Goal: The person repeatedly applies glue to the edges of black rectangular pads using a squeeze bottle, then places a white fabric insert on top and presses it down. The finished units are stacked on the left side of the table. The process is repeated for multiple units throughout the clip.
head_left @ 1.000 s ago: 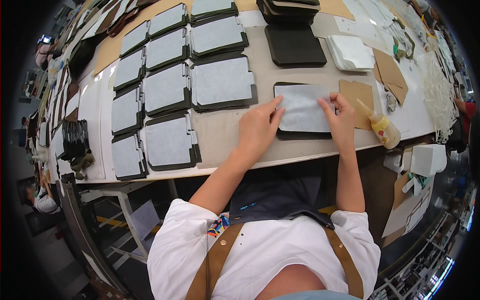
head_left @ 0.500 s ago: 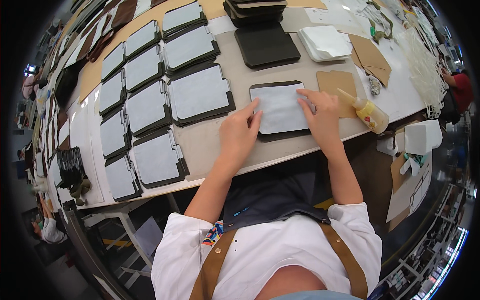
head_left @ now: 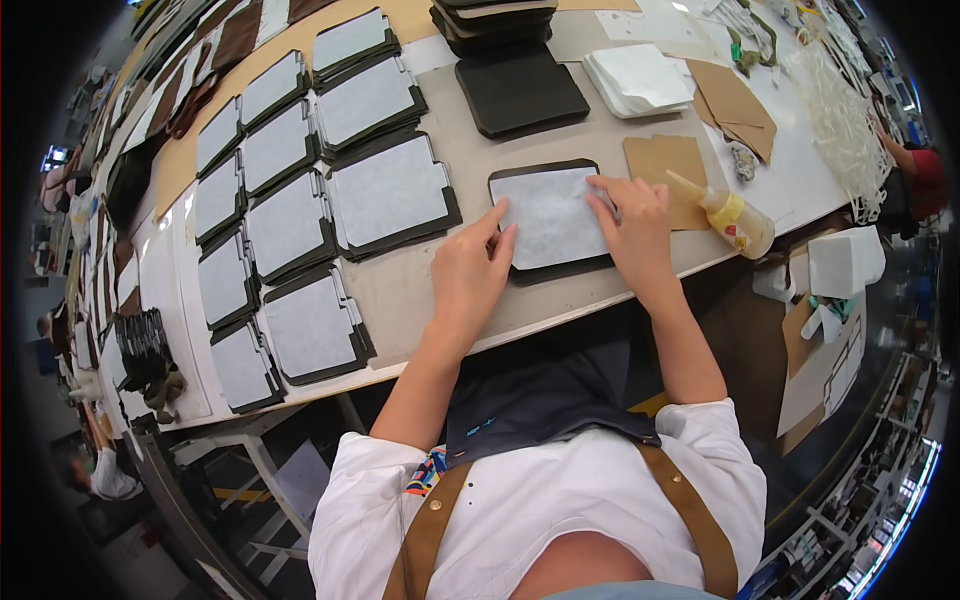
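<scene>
A pale sheet (head_left: 552, 222) lies flat on a dark panel (head_left: 562, 270) with rounded corners, near the table's front edge. The panel's dark border shows along the top and bottom of the sheet. Against the sheet's left edge rest the fingertips of my left hand (head_left: 470, 270), thumb and forefinger apart. My right hand (head_left: 642, 230) touches the upper right part with its fingers stretched out and covers some of that edge. Neither hand grips anything. Close to my right hand, a squeeze bottle (head_left: 742, 222) with a pointed nozzle leans over a brown card piece (head_left: 665, 165).
Several stacks of dark panels topped with pale sheets (head_left: 390, 190) fill the left of the table (head_left: 415, 290). Farther back are a bare dark panel (head_left: 522, 92), a tall dark stack (head_left: 492, 22) and a white sheet pile (head_left: 637, 80). White strips (head_left: 835, 130) hang at the right.
The pale sheet has shifted up slightly on the dark panel, and more dark border shows below it. Both hands stay at its edges. The whole view has moved a little.
</scene>
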### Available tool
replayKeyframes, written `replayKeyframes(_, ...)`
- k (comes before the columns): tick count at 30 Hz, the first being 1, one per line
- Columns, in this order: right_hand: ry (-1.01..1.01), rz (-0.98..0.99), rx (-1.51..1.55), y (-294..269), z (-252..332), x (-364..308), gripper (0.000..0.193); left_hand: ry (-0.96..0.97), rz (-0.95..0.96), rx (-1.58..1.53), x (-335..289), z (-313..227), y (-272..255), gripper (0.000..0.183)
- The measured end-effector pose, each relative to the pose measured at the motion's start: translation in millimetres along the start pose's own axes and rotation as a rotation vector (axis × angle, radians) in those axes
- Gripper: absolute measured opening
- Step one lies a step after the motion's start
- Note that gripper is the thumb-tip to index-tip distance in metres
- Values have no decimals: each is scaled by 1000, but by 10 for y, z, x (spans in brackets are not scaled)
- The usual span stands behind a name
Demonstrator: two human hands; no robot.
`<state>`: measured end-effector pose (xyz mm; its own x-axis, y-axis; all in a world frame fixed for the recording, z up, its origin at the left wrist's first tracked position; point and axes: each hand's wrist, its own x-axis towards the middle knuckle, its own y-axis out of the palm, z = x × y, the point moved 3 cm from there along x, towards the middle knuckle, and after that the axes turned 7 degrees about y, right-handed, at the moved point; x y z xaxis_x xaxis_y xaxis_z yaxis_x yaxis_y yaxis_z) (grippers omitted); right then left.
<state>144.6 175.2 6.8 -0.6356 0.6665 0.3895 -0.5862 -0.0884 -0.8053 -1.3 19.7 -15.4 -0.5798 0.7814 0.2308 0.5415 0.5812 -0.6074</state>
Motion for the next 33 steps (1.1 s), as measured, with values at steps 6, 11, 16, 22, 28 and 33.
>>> replayKeyframes(6, -12, 1, -24, 5, -2, 10, 16, 0, -3, 7, -4, -1, 2, 35)
replayKeyframes(11, -17, 4, -84, 10, -19, 16, 16, -6, 2, 7, -1, -3, 3, 35)
replayKeyframes(16, -38, -23, -113, 0, -6, 34, 16, 2, 1, 21, -2, -19, -9, 35)
replayKeyframes(22, 2, 10, -86, 20, -57, 50, 17, 14, 0, 55, -14, -8, -1, 35)
replayKeyframes(28, 40, -20, -64, -54, -145, 81, 26, 31, 71, 155, 13, -60, -149, 43)
replayKeyframes(33, -214, 128, 64, -16, 61, 58, 40, 365, 44, 317, 114, -143, -91, 48)
